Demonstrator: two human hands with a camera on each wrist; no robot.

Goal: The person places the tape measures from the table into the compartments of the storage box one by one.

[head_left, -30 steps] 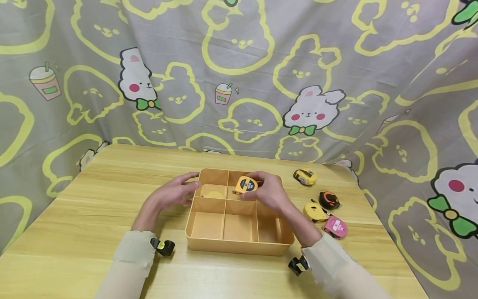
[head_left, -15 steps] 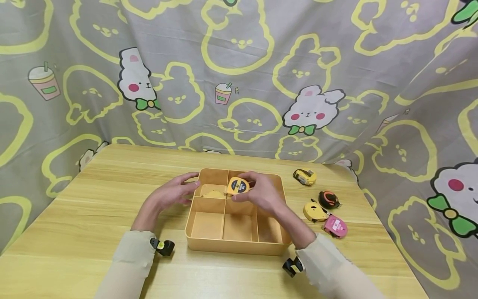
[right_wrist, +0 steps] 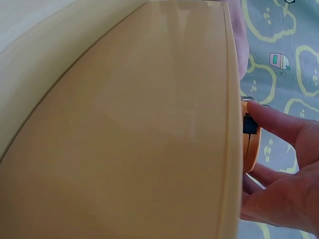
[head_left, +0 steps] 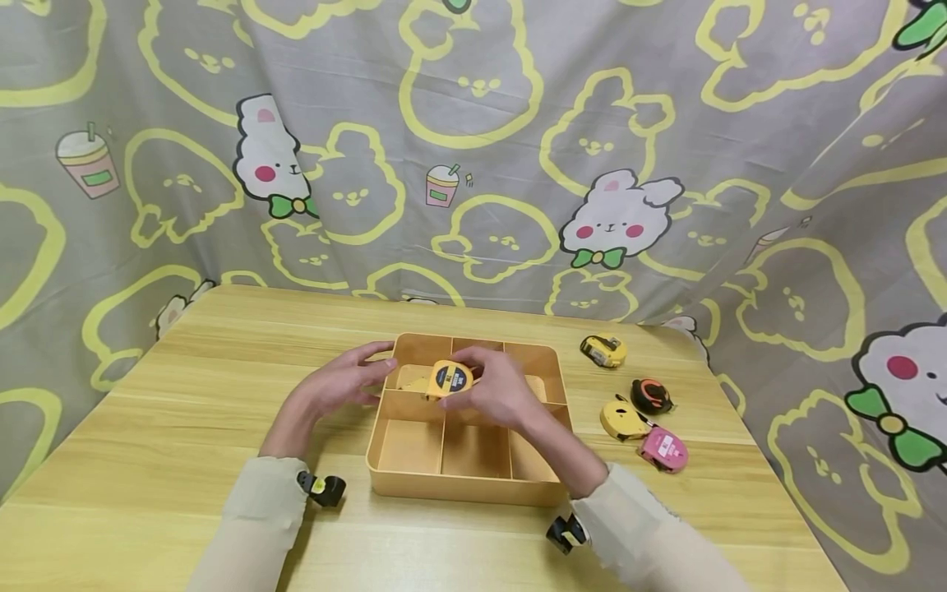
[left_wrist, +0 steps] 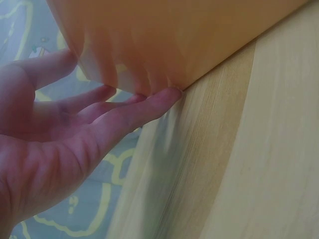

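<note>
- Front-left compartment and front-middle compartment of orange-tan rectangular plastic box: reachable from above; upright dividers bar sideways passage.
- Rear-left compartment: entry partly blocked by yellow-orange tape measure with dark label in right hand.
- Front-right compartment: right forearm crosses above.
- Left hand obstructs box's left wall.
- Pale wooden worktop: broad lane left of left forearm; narrow gap between box and yellow rounded tape measure.

right hand farther left, held orange tape measure now partly over back-left compartment
</note>
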